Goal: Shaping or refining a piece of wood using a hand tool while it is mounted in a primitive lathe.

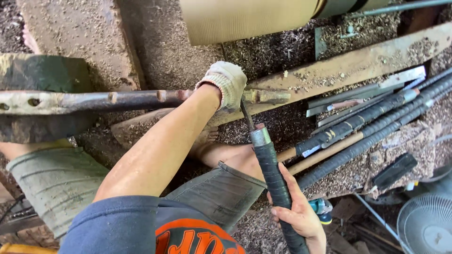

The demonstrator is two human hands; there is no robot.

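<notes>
Person sat low over a sawdust-covered floor (183, 61), knees up in grey-green shorts (61, 183), blue top with orange print at the bottom edge of view.

Left hand (226, 84) wore a white knit glove, fingers curled together and pressed down on a long dark workpiece (136, 99), a knobby bamboo-like rod lying roughly level from the left edge across to centre. Whether the fingers wrapped fully round it I could not tell; the glove hid the underside. The rod's pale tip stuck out just right of the glove, lying against a slanted wooden plank (358, 63) dusted with shavings.

Right hand (296, 214) was bare, fingers clamped round the black wrapped handle of a turning tool (270, 169). The handle ran up and left to a metal ferrule, and from there a thin dark blade reached to the rod right under the gloved hand. Blade tip appeared to touch the rod; contact point was partly hidden by the glove.

A bare foot (221, 153) sat between the rod and the tool handle.

To the right, a bundle of similar long tools (376, 124) with black wrapped and wooden handles lay side by side, slanting up to the right. A big tan cylinder (249, 19) crossed the top. A white fan (426, 223) stood in the lower right corner, a small teal object (322, 207) just beside the right hand.
</notes>
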